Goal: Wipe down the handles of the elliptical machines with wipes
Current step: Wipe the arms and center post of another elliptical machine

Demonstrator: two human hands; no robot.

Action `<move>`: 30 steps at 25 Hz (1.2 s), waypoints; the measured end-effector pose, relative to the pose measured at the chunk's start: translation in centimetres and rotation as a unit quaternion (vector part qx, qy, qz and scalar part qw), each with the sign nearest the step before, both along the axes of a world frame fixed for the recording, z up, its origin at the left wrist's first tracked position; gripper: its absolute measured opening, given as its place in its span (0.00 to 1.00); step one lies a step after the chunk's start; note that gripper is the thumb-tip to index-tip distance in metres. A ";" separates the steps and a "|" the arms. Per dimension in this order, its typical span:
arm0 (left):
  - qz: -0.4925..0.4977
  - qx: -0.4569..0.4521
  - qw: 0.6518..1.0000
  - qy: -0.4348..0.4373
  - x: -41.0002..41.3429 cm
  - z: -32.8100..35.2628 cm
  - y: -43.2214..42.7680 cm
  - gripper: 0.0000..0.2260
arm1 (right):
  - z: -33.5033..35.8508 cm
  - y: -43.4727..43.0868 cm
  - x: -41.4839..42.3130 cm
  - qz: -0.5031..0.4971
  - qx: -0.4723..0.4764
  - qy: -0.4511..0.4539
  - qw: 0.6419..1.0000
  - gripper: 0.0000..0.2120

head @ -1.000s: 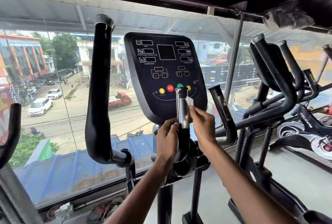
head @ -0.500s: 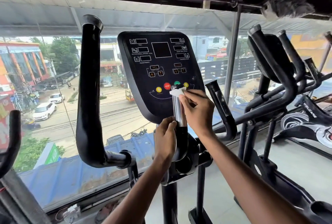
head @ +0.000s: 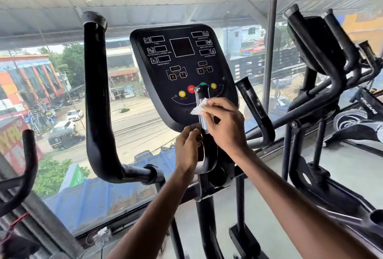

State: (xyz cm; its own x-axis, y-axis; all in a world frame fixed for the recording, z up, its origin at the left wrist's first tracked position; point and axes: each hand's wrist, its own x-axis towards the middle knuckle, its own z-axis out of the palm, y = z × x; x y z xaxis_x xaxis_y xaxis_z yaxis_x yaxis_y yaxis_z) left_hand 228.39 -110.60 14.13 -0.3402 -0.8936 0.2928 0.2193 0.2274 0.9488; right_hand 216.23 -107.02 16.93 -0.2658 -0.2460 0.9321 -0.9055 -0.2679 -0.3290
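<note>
My left hand [head: 186, 148] has its fingers curled round the lower bend of the short handle [head: 199, 93]. Just above it, my right hand [head: 227, 128] pinches the wipe [head: 196, 110] against the handle's shiny middle, below the capped top. The wipe looks thin, limp and light, so I'd keep it bunched under my fingers and press firmly round the smooth, stiff tube. Beyond stand the console [head: 182, 51] and, well to the left, the tall handle [head: 94, 92].
</note>
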 end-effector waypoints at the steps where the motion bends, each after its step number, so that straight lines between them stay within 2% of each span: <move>1: -0.008 0.010 1.000 -0.003 0.3 -0.1 0.0 0.13 | -0.9 0.6 0.3 -0.005 0.003 -0.005 1.000 0.07; 4: -0.037 0.034 0.999 -0.006 1.0 -0.4 0.1 0.15 | -4.4 2.5 2.1 -0.023 0.005 -0.028 0.999 0.07; 9: -0.057 0.018 0.998 -0.017 1.9 -0.4 1.0 0.17 | -10.5 5.0 5.1 -0.054 0.014 -0.040 0.998 0.09; 12: -0.067 0.013 0.997 -0.030 2.3 -0.2 1.7 0.21 | -10.9 4.7 6.2 -0.063 0.005 -0.052 0.997 0.09; 15: -0.062 0.013 0.997 -0.035 2.4 -0.1 2.0 0.19 | -9.8 4.2 6.1 -0.089 0.013 -0.022 0.996 0.11; 19: -0.064 -0.002 0.995 -0.082 2.8 -0.4 2.2 0.17 | -14.3 5.4 7.2 -0.102 0.033 0.019 0.994 0.08; 27: -0.048 -0.005 0.991 -0.122 2.7 -1.6 2.4 0.14 | -14.7 3.7 10.0 -0.053 -0.067 -0.188 0.978 0.10; 29: -0.048 -0.020 0.988 -0.146 2.8 -2.1 2.0 0.13 | -15.0 3.1 11.5 -0.013 -0.130 -0.305 0.943 0.08; 30: -0.050 -0.027 0.986 -0.158 3.0 -2.3 2.0 0.12 | -15.0 2.5 12.3 0.009 -0.159 -0.394 0.905 0.06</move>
State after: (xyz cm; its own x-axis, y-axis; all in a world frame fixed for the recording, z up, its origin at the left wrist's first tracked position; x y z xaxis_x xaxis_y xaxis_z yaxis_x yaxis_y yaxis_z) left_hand 231.40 -108.65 11.87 -0.5077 -0.8369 0.2048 -0.0607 0.2718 0.9604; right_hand 228.54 -104.48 1.90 -0.8777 -0.0101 0.4791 -0.4174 -0.4750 -0.7747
